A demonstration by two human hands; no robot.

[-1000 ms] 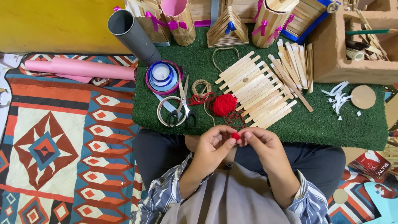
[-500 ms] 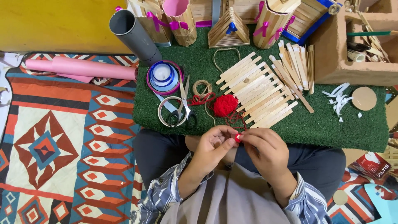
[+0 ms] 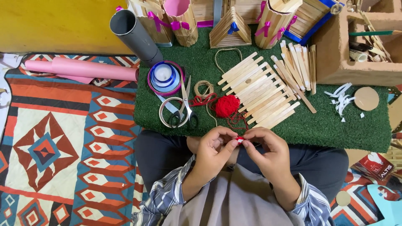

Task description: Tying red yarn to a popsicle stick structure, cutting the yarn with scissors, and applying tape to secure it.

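1. Red yarn piece, small and partly white, is pinched between the fingertips of both hands, over the lap at the near edge of the green turf mat.
2. Left hand: thumb and forefinger closed narrowly on the left side of the piece.
3. Right hand: thumb and forefinger closed narrowly on the right side; the two hands' fingertips meet at the piece.
4. Just beyond the grip, on the mat, lies a red yarn ball, with loose strands trailing toward the hands.
5. Beyond and right of the grip lies a panel of craft sticks, laid side by side.
6. Beyond and left of the grip lie scissors across a tape ring.
7. Farther left, off the mat, lies a pink paper roll.
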